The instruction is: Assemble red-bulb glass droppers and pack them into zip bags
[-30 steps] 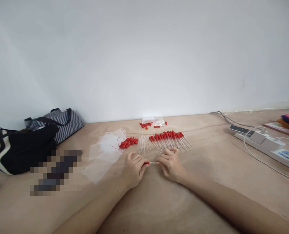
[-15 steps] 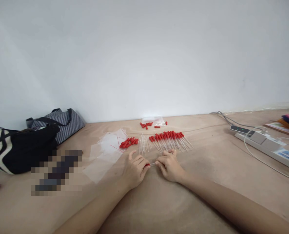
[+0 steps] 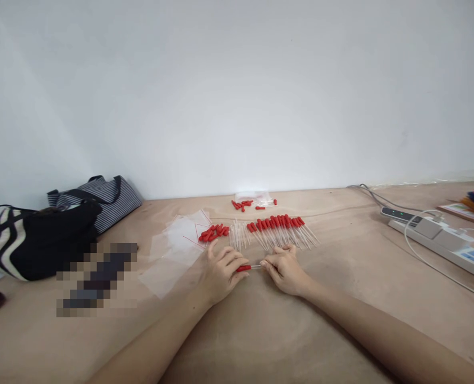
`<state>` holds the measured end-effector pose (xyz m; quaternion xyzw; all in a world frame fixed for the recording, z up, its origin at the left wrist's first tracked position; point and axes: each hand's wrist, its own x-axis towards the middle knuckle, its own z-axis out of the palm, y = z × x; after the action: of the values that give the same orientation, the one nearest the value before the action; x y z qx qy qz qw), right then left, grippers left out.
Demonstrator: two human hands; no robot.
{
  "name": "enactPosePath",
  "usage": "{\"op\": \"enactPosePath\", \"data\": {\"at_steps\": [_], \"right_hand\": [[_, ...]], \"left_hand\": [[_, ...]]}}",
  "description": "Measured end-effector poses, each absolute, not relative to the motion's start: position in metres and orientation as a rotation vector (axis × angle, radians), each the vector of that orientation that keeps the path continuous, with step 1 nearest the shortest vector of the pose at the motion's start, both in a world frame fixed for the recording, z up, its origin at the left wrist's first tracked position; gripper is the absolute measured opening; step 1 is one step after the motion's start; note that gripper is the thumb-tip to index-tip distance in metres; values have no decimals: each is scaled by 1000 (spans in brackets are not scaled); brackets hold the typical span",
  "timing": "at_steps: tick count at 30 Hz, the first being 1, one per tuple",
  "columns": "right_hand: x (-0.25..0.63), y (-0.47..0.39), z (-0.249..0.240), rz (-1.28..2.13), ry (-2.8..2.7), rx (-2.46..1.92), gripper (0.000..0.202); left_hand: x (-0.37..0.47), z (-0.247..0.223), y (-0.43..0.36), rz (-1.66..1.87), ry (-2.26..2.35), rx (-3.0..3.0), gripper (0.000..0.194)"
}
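My left hand [image 3: 223,269] pinches a red rubber dropper bulb [image 3: 243,268] between thumb and fingers. A thin clear dropper tube [image 3: 256,266] runs from the bulb's right end to my right hand [image 3: 285,271], whose closed fingers grip it. Beyond the hands lies a row of droppers with red bulbs [image 3: 276,222], their clear stems pointing toward me. Left of that row are several bare clear tubes [image 3: 237,236], side by side. A heap of loose red bulbs [image 3: 213,233] lies just beyond my left hand.
Flat clear plastic bags [image 3: 168,256] spread to the left. More red bulbs [image 3: 242,205] lie near the wall beside a small bag [image 3: 252,196]. A black bag [image 3: 56,240] and a striped bag [image 3: 117,197] stand far left. A power strip [image 3: 440,248] with cables is at right.
More of the red bulb now shows between my left thumb and fingers, and the hands are slightly farther apart. The whole view has shifted a little.
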<state>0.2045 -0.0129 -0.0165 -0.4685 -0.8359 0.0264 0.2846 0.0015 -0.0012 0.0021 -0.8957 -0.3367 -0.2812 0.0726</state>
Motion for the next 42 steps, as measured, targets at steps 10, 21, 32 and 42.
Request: {"op": "enactPosePath", "data": {"at_steps": [10, 21, 32, 42], "right_hand": [[204, -15, -17, 63, -2307, -1219, 36], [221, -10, -12, 119, -2258, -1106, 17], [222, -9, -14, -195, -2259, -1050, 21], [219, 29, -17, -144, -1558, -1845, 28]], "left_hand": [[4, 0, -4, -755, -955, -2745, 16], [-2, 6, 1, -872, -1155, -2755, 10], [-8, 1, 8, -765, -1187, -2753, 24], [-29, -3, 35, -735, -1870, -2180, 30]]}}
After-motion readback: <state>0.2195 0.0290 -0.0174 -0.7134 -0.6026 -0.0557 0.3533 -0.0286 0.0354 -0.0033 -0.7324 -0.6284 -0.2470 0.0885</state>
